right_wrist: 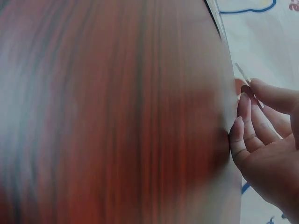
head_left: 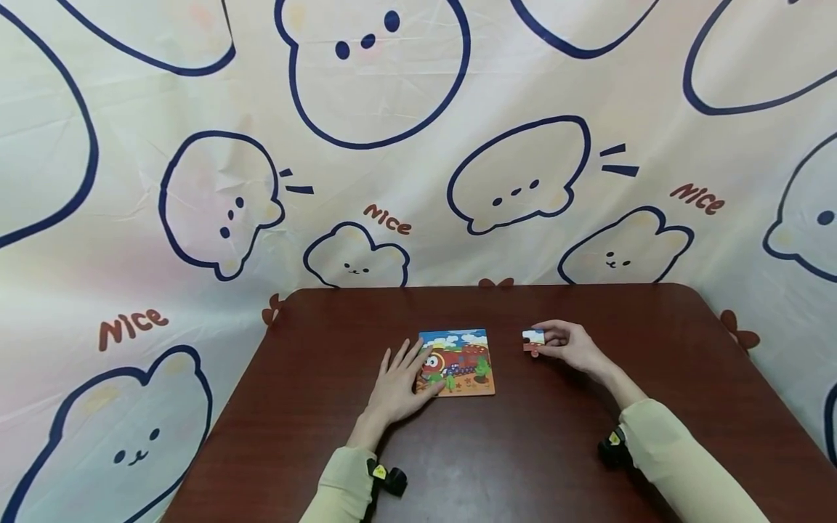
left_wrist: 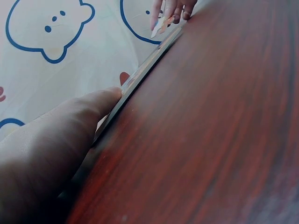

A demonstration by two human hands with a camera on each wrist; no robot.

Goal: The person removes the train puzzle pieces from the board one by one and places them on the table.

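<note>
On the dark reddish-brown wooden table (head_left: 536, 450), the left hand (head_left: 397, 388) lies flat with fingers straight and spread, fingertips resting on the left edge of the square cartoon train puzzle board (head_left: 459, 362). To the right of the board and slightly farther off, the right hand (head_left: 574, 347) pinches a small white-and-red puzzle piece (head_left: 532, 339) between thumb and fingers, low over the table. Behind hangs a cream cloth printed with bear outlines (head_left: 366, 145).

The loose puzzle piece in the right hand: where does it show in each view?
Head: puzzle piece right of centre, pinched by the right hand.
Left wrist: top centre, seen edge-on.
Right wrist: thin sliver at right, above the fingertips.
Shared landmark: the dark red table.
</note>
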